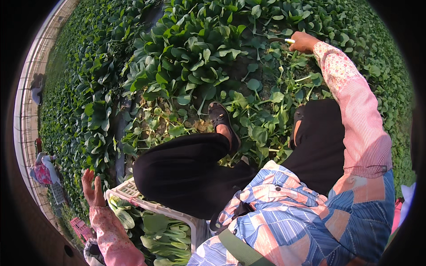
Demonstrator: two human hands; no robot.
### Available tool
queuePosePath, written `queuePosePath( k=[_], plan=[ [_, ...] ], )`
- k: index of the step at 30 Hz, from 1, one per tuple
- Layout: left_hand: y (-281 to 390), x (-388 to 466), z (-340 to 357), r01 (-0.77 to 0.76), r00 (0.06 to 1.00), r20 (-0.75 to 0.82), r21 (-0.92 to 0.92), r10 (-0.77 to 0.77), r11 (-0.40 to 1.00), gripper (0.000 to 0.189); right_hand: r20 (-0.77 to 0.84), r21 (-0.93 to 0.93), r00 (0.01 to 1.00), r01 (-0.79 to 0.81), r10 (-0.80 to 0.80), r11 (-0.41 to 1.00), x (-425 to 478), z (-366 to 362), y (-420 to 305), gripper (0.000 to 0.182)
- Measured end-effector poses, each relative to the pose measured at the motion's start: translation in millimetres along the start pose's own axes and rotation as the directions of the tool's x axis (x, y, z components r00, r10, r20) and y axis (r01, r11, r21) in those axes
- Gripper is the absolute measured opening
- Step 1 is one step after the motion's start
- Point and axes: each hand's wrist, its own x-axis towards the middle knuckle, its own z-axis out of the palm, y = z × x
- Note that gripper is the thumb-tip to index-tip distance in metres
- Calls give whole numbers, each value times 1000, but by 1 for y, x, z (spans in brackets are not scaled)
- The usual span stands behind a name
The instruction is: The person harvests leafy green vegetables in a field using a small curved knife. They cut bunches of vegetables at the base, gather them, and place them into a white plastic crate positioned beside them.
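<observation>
My right hand (pixel 303 42) is closed round the light handle of a small harvesting knife (pixel 289 41) at the upper right, its thin blade pointing left over leafy plants. My left hand (pixel 92 189) is raised at the lower left with its fingers apart and nothing in it, above the corner of a pale plastic crate (pixel 192 223). Inside the crate lie cut leafy greens (pixel 166 236) with pale green stems. A dense patch of standing leafy greens (pixel 199 50) grows ahead of my feet. Loose leaves and small plants (pixel 259 133) cover the soil around my shoes.
A dark strip, perhaps film (pixel 121 146), runs along the bed on the left. Beyond it grow more greens (pixel 80 99). Other people (pixel 43 171) are at the far left, near a grey crate (pixel 57 193) and a pink crate (pixel 81 227). My black shoe (pixel 221 119) stands among the plants.
</observation>
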Motion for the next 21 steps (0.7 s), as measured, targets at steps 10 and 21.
queuePosePath(
  k=[10,21],
  plan=[
    [268,126,347,-779,409,609,-156,680,608,45,132,336,990,-85,42,938,48,114,14,38],
    [371,195,590,-949,246,909,156,336,274,79,148,818,967,-237,208,524,72,215,16,31]
  ],
)
